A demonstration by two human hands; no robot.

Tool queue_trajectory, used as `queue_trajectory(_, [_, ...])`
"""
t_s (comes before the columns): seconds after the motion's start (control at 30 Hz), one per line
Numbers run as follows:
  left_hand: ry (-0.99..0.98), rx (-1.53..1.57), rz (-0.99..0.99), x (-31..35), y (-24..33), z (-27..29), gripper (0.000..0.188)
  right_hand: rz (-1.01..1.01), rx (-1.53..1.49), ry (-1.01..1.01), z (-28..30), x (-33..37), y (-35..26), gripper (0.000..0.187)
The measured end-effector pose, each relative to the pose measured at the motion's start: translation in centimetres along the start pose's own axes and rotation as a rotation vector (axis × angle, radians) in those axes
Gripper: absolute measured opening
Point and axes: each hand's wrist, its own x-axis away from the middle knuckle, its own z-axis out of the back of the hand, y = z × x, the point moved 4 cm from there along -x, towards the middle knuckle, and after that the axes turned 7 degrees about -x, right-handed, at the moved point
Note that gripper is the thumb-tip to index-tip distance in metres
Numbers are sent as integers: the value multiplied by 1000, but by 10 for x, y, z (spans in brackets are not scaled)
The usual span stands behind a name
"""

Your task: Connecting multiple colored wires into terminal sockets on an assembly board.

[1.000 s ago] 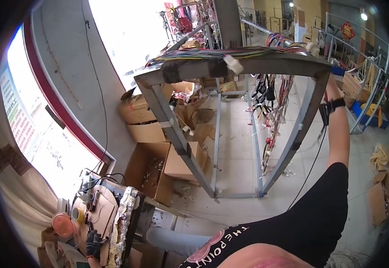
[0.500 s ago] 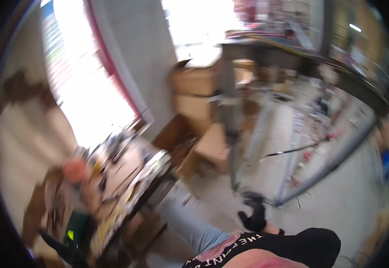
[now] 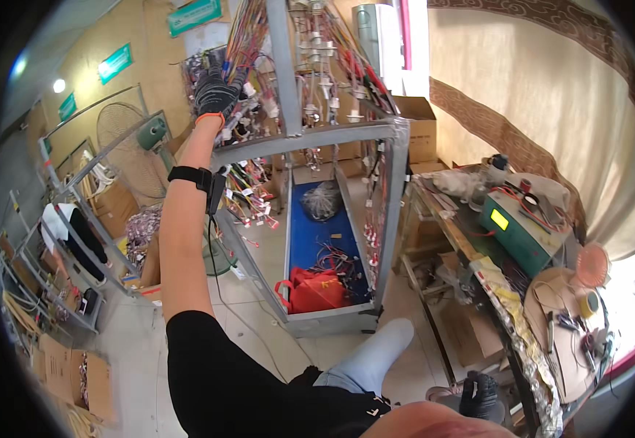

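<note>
View just swung over to the rack (image 3: 346, 133), so work was now at its hanging wires (image 3: 248, 36). Left hand (image 3: 214, 95) reached among them, right hand (image 3: 481, 395) sat by the bench (image 3: 514, 321); couldn't tell either grip.

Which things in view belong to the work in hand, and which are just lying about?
Apparently in the work:
coloured wires, at the left hand
metal rack, close by

Apparently just lying about:
red bag
green box with lit display
small orange fan
</note>
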Motion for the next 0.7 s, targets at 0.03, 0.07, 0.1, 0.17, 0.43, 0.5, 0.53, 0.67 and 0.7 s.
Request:
queue_trajectory(0.03, [-4, 71, -8, 1, -10, 1, 56, 56, -10, 23, -6, -11, -3, 11])
queue_trajectory(0.07, [-31, 63, 21, -2, -21, 3, 53, 109, -19, 45, -10, -18, -8, 11])
queue_trajectory(0.1, [15, 77, 9, -10, -30, 11, 50, 158, -30, 72, -15, -26, -12, 10])
queue_trajectory(0.17, [122, 85, -59, -28, -44, 36, 45, 144, -38, 5, -22, -36, -13, 9])
queue_trajectory(0.43, [375, 212, -77, -135, 29, 182, 33, 33, 120, -267, -25, -49, -4, 8])
queue_trajectory(0.5, [252, 378, -334, -94, 81, 191, 31, 18, 9, -157, -26, -50, -14, 7])
queue_trajectory(0.53, [135, 485, -469, -58, 109, 193, 31, 2, -29, -116, -29, -49, -21, 8])
queue_trajectory(0.67, [-752, 979, -842, 195, 210, 172, 28, -100, -1108, -265, -72, -51, -65, 39])
queue_trajectory(0.7, [-987, 1082, -855, 265, 226, 169, 28, -52, -1312, -313, -89, -54, -83, 54])
